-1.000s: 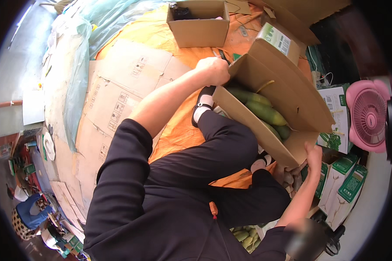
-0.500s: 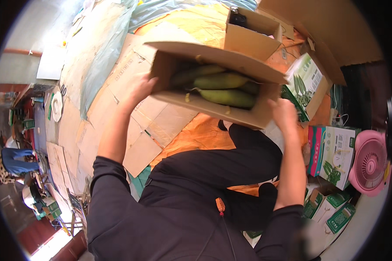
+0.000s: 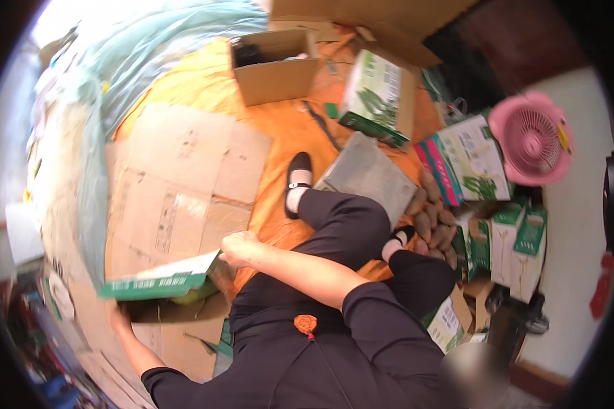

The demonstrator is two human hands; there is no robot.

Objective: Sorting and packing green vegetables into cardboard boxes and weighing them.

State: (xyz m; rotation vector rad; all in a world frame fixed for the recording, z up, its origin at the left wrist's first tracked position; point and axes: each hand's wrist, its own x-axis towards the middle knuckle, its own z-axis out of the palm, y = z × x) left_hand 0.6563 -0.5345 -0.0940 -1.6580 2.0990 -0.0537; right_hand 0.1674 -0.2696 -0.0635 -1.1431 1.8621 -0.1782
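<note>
Two-handed carton [image 3: 158, 285] wrangling, off to the person's left
Looks like the positioning step: right hand [image 3: 239, 249] pinches one corner, left hand [image 3: 119, 317] is at the opposite end, fingers too hidden to tell its grip. Green produce [image 3: 194, 296] inside, flattened cardboard [image 3: 184, 153] alongside. Next move probably calls for steadying both ends.

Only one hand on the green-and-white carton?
No, the left hand holds the left end of the green-and-white carton and the right hand its right end.
</note>
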